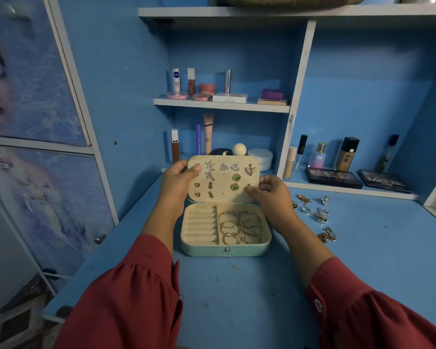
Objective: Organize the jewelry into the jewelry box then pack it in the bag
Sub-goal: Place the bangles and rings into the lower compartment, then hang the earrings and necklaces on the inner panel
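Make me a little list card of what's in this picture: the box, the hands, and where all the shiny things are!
box: open jewelry box on the blue desk
lid panel: earring panel upright, with star, triangle, green, heart and butterfly earrings
left hand: left hand grips the panel's left edge
right hand: right hand pinches a small earring at the panel's right edge
right compartment: gold bangles
left compartment: ring rolls, no rings in them
loose: rings on the desk, right of the box
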`<action>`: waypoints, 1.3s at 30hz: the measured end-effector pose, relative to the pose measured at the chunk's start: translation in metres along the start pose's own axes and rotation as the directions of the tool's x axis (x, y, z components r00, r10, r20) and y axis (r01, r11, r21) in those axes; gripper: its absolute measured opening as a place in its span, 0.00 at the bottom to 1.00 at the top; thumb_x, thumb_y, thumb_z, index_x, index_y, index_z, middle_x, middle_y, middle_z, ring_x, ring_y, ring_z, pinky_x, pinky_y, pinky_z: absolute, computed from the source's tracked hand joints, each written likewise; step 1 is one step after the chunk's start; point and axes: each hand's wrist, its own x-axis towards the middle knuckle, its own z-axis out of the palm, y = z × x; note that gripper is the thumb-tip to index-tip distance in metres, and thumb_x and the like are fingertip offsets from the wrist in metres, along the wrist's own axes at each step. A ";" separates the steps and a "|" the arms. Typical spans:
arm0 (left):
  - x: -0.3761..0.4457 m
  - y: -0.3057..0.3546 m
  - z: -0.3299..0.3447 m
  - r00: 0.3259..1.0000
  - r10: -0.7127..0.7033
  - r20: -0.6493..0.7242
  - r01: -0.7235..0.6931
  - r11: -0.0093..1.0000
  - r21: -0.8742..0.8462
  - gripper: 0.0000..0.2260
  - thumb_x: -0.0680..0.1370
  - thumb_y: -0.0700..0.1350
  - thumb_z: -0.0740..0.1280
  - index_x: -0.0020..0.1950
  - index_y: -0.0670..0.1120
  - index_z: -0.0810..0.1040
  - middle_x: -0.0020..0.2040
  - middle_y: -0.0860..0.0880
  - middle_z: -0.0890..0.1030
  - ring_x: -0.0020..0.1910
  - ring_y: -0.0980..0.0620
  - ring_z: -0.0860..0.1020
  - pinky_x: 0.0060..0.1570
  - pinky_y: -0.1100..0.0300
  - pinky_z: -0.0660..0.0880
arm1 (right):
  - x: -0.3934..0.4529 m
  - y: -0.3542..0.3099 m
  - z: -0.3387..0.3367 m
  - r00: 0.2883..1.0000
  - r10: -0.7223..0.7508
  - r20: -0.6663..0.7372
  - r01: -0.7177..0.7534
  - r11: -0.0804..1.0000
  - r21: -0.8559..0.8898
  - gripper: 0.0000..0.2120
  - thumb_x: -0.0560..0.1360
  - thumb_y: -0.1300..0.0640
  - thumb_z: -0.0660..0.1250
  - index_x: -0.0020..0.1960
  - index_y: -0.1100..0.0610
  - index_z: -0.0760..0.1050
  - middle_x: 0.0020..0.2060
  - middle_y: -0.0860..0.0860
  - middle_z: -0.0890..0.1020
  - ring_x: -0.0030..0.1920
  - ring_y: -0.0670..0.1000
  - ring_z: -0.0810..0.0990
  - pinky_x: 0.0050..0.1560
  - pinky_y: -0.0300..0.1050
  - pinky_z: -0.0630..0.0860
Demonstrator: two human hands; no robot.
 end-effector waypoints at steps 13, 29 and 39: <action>-0.008 0.004 -0.005 0.998 0.052 0.036 -0.053 0.998 0.022 0.06 0.77 0.39 0.67 0.53 0.43 0.80 0.43 0.50 0.83 0.37 0.61 0.81 0.33 0.72 0.74 | 0.000 -0.002 -0.005 0.993 0.001 0.114 -0.001 1.000 -0.006 0.04 0.75 0.61 0.69 0.46 0.53 0.77 0.41 0.47 0.82 0.42 0.44 0.80 0.39 0.34 0.74; -0.018 0.004 -0.045 0.981 -0.116 0.155 0.122 0.992 -0.027 0.15 0.73 0.25 0.60 0.49 0.40 0.79 0.39 0.44 0.80 0.35 0.51 0.74 0.30 0.64 0.69 | -0.012 -0.004 -0.029 0.997 -0.046 0.060 0.048 0.998 -0.032 0.05 0.72 0.65 0.71 0.41 0.56 0.79 0.31 0.50 0.81 0.35 0.51 0.78 0.39 0.42 0.79; -0.025 0.002 -0.045 0.969 -0.191 0.157 0.181 0.981 0.076 0.06 0.75 0.32 0.65 0.44 0.39 0.80 0.34 0.46 0.82 0.32 0.52 0.79 0.32 0.65 0.75 | -0.014 -0.003 -0.045 0.991 0.056 0.122 -0.044 0.994 -0.105 0.05 0.71 0.66 0.72 0.41 0.58 0.83 0.35 0.54 0.85 0.35 0.53 0.79 0.40 0.51 0.78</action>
